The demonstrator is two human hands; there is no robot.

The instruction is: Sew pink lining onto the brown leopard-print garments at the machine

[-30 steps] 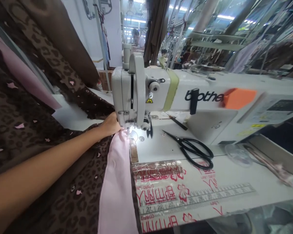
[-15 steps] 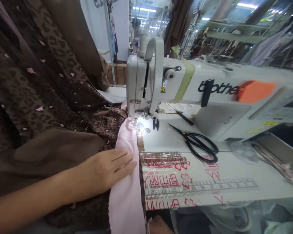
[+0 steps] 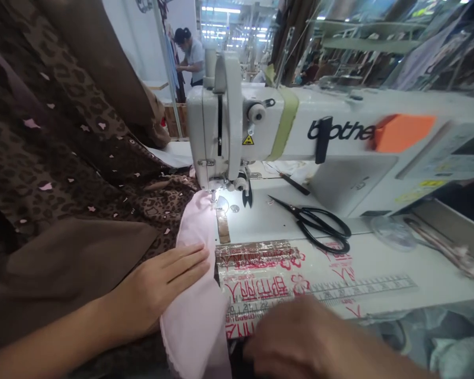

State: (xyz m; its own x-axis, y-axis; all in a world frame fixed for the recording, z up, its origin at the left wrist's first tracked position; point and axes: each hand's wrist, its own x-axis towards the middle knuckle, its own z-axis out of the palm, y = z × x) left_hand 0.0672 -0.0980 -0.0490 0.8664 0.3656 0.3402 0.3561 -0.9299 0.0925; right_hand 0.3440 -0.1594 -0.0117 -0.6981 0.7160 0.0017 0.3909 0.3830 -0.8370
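Observation:
My left hand lies flat on a pink fabric strip, its fingers stretched out and close together. The strip runs up to the needle area of a white sewing machine, where a lamp lights the presser foot. Beside the strip on the left is dark brown leopard-print fabric, bunched near the machine head. At the table's front edge my right hand is blurred by motion, to the right of the strip. Its fingers are smeared, so whether they hold anything does not show.
Black scissors lie on the machine bed, and a dark-handled tool lies behind them. A clear ruler is at the table's front. A small clear dish stands at the right. Another person stands in the background.
My right hand has risen from below the table edge into view. The pink strip's lower part has folded over and shifted left. My left hand still rests on the strip.

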